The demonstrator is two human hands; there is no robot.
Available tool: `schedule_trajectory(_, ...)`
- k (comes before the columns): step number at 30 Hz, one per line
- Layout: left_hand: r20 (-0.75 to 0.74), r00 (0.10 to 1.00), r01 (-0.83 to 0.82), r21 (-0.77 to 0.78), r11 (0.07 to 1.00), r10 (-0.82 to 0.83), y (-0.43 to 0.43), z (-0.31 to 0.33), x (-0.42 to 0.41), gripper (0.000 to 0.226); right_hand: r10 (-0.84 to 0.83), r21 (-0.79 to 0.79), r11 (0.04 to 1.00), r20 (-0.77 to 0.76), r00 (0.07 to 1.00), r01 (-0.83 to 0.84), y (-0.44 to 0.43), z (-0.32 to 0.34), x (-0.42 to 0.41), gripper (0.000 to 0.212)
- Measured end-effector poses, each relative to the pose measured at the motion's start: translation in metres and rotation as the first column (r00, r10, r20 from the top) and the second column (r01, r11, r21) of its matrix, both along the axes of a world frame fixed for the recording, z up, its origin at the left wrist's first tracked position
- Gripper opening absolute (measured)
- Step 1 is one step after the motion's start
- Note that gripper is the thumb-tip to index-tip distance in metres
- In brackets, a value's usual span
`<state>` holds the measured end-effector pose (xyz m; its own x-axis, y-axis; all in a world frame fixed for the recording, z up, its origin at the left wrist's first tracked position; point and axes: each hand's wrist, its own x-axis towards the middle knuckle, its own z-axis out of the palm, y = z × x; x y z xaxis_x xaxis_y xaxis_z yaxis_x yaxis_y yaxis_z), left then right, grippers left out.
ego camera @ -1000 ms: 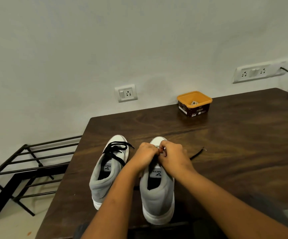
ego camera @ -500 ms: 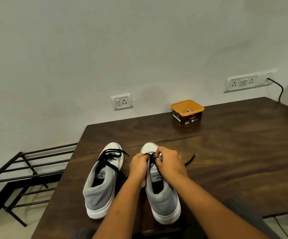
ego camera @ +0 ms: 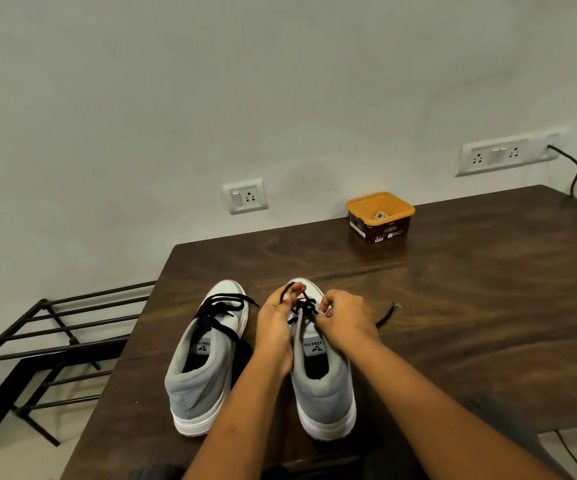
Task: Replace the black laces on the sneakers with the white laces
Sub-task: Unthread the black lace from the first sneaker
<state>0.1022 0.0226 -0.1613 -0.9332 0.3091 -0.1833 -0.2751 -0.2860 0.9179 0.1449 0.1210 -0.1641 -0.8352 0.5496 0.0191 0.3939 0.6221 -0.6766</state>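
At the left end of the dark wooden table point(ego camera: 453, 289), two grey-and-white sneakers stand side by side, toes toward the wall.

- Left sneaker point(ego camera: 204, 368): laced in black, untouched.
- Right sneaker point(ego camera: 321, 375): both hands work its black lace point(ego camera: 303, 305).
- Left hand point(ego camera: 275, 323) pinches a strand lifted near the toe.
- Right hand point(ego camera: 346, 323) pinches the crossings just beside it.
- A loose lace end point(ego camera: 385, 315) trails on the wood to the right.

Judged step: unthreading, early. Next move: draw the strand free row by row, keeping the shoe steady.

White laces not identified. A pale item in the orange tub point(ego camera: 379, 216) may be them, but it is too small to tell.

Room: plain wall point(ego camera: 280, 81), socket plate point(ego camera: 245, 196), switch panel point(ego camera: 494, 155), black metal rack point(ego camera: 55, 341) on the floor at left.
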Motion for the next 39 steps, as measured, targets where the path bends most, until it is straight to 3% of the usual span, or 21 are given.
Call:
schedule_trajectory(4, -0.057, 0.993, -0.105, 0.01, 0.994, 0.106, -0.001, -0.004, -0.001, 0.033, -0.002, -0.006, 1.0, 0.001, 1.0, 0.002, -0.003, 0.001, 0.002, 0.005)
schedule_trajectory(7, -0.072, 0.985, -0.159, -0.072, 0.985, 0.154, -0.002, -0.005, -0.003, 0.042, -0.007, -0.011, 1.0, -0.007, 1.0, 0.007, -0.005, 0.0, 0.004, 0.004)
schedule_trajectory(9, -0.169, 0.973, -0.19, -0.201, 0.961, 0.158, -0.004, -0.005, -0.004, 0.037, -0.003, -0.008, 1.0, -0.015, 1.0, 0.003, -0.005, -0.001, 0.004, 0.006)
schedule_trajectory(12, -0.39, 0.889, -0.382, -0.338, 0.86, 0.242, -0.013, -0.003, -0.007, 0.044, 0.013, -0.005, 1.0, -0.002, 1.0, -0.013, -0.004, 0.002, 0.005, 0.006)
schedule_trajectory(13, -0.475, 0.855, -0.417, -0.386, 0.823, 0.21, -0.016, -0.001, -0.008, 0.05, 0.018, 0.0, 1.0, 0.006, 1.0, -0.018, -0.003, 0.003, 0.004, 0.006)
schedule_trajectory(15, -0.6, 0.8, -0.387, -0.534, 0.752, -0.014, -0.02, 0.005, -0.008, 0.059, 0.02, 0.003, 1.0, 0.012, 1.0, -0.02, -0.003, 0.004, 0.003, 0.008)
schedule_trajectory(18, -0.644, 0.673, -0.372, -0.72, 0.585, -0.364, -0.021, 0.015, -0.003, 0.053, 0.035, -0.016, 0.999, 0.019, 0.999, -0.035, -0.003, 0.005, 0.003, 0.013)
schedule_trajectory(22, -0.565, 0.536, -0.446, -0.82, 0.357, -0.627, -0.021, 0.016, 0.0, 0.044, 0.053, -0.021, 0.998, 0.026, 0.998, -0.052, -0.002, 0.008, 0.004, 0.009)
schedule_trajectory(25, -0.442, 0.522, -0.448, -0.87, 0.206, -0.729, -0.02, 0.008, -0.001, 0.034, 0.044, -0.017, 0.999, 0.026, 0.999, -0.043, -0.003, 0.009, 0.004, 0.007)
schedule_trajectory(27, -0.489, 0.513, -0.51, -0.835, 0.207, -0.706, -0.017, 0.003, -0.001, 0.029, 0.045, -0.027, 0.999, 0.025, 0.999, -0.045, -0.003, 0.009, 0.005, 0.006)
schedule_trajectory(31, -0.591, 0.412, -0.671, -0.712, 0.208, -0.694, -0.011, 0.002, 0.001, 0.02, 0.047, -0.044, 0.998, 0.022, 0.999, -0.046, -0.002, 0.007, 0.004, 0.007)
schedule_trajectory(33, -0.639, 0.43, -0.671, -0.699, 0.248, -0.637, -0.012, 0.001, 0.002, 0.017, 0.037, -0.046, 0.998, 0.019, 0.999, -0.036, -0.001, 0.006, 0.003, 0.006)
schedule_trajectory(36, -0.785, 0.576, -0.642, -0.608, 0.468, -0.229, -0.022, 0.009, -0.001, 0.01, 0.018, -0.04, 0.999, 0.031, 0.999, -0.016, -0.001, 0.003, 0.002, 0.006)
schedule_trajectory(37, -0.768, 0.64, -0.638, -0.551, 0.538, -0.028, -0.028, 0.013, -0.007, 0.008, 0.014, -0.031, 0.999, 0.036, 0.999, -0.013, -0.001, 0.003, 0.002, 0.006)
schedule_trajectory(39, -0.561, 0.739, -0.637, -0.405, 0.656, 0.372, -0.042, 0.024, -0.022, 0.008, 0.01, -0.022, 1.0, 0.038, 0.999, -0.009, -0.001, 0.003, 0.002, 0.004)
